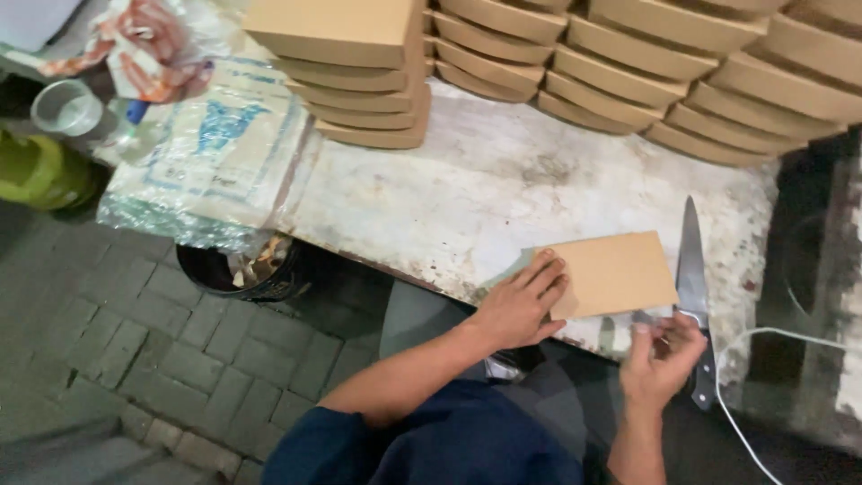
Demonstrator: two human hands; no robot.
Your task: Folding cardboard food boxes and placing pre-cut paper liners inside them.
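The left hand point(521, 305) lies spread flat on the brown card point(611, 272), pinning it to the desk point(449, 189); the right hand point(660, 355) pinches its near edge beside the knife point(692, 278).

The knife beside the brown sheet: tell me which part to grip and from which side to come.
Grip the knife by its dark handle, the end nearest the person at the table edge. Come from the near side with the right hand, which is already next to it. The blade points away toward the boxes, so a near approach probably keeps fingers off the edge. The left hand rests on the sheet.
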